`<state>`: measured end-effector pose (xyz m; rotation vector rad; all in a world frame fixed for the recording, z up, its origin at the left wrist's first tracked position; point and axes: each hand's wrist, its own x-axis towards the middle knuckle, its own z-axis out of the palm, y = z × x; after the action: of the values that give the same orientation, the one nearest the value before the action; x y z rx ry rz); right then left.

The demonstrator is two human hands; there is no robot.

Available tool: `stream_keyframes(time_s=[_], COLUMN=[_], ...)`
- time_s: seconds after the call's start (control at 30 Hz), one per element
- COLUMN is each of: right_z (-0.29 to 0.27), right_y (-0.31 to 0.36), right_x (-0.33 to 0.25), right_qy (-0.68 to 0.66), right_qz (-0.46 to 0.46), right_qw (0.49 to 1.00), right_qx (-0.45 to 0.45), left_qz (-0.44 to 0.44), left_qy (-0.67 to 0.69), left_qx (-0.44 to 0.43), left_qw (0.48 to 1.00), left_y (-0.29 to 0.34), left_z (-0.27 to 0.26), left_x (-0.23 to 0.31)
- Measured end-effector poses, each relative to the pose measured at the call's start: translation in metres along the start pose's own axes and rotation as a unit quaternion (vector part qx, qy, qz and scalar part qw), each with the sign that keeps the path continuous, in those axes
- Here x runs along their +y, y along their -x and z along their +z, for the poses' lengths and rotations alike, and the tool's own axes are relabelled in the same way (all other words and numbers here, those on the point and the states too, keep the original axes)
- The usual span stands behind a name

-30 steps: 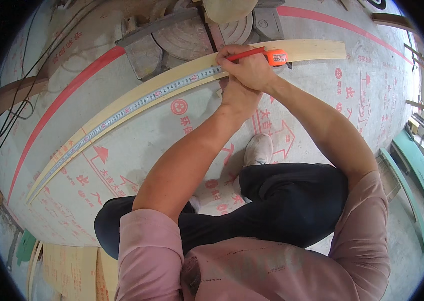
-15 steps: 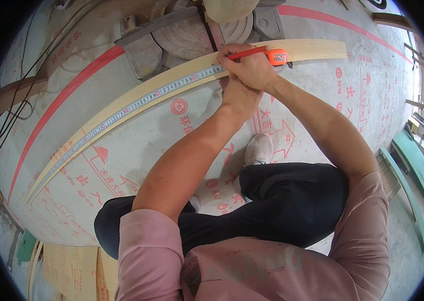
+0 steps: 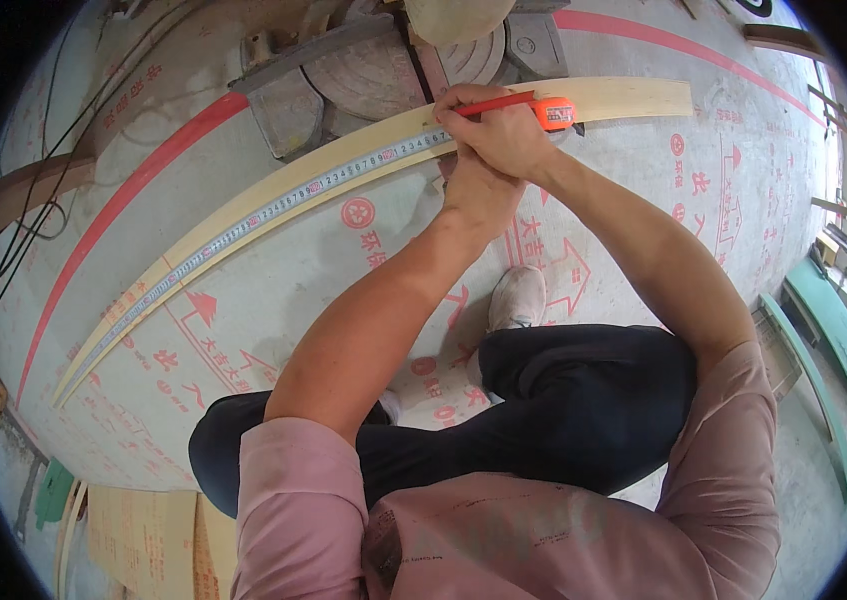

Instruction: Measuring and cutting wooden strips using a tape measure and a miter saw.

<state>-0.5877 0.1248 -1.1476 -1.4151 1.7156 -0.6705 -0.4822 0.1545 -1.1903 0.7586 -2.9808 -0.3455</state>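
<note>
Your left hand [image 3: 483,192] is partly covered by the right; fingers hidden, can't tell its grip. Your right hand [image 3: 509,140] grasps a red pencil [image 3: 495,104], orange tape case [image 3: 554,114] just beside. Tape blade [image 3: 316,187] lies along the pale wood strip [image 3: 633,99]; saw base [image 3: 363,82] beyond.

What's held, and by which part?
Right hand: red pencil, gripped toward its left end. Left hand: partly hidden beneath the right; its hold can't be told.
</note>
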Motion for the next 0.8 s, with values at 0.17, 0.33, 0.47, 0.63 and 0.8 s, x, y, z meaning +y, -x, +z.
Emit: stream_keyframes(time_s=[0.17, 0.33, 0.47, 0.63, 0.8], right_z=[-0.002, -0.002, -0.002, -0.024, -0.078], right_y=[-0.001, -0.001, -0.001, 0.007, 0.031], right_x=[-0.001, 0.000, -0.001, -0.011, 0.006], right_qy=[0.015, 0.019, 0.023, 0.028, 0.321], right_qz=[-0.020, -0.016, -0.005, -0.104, -0.164], right_qw=[0.999, 0.999, 1.000, 0.994, 0.932], right_qx=[-0.025, -0.022, -0.011, 0.024, -0.041], left_qz=[-0.003, -0.003, -0.004, -0.021, -0.006], left_qy=[0.016, 0.032, 0.037, -0.031, -0.039], left_qx=[-0.007, -0.038, -0.015, -0.002, -0.067], left_qw=[1.000, 0.999, 0.999, 0.999, 0.997], left_y=[0.001, 0.000, -0.001, -0.002, 0.002], left_z=[-0.002, -0.007, -0.006, -0.008, -0.030], left_x=[-0.001, 0.000, 0.000, 0.003, -0.011])
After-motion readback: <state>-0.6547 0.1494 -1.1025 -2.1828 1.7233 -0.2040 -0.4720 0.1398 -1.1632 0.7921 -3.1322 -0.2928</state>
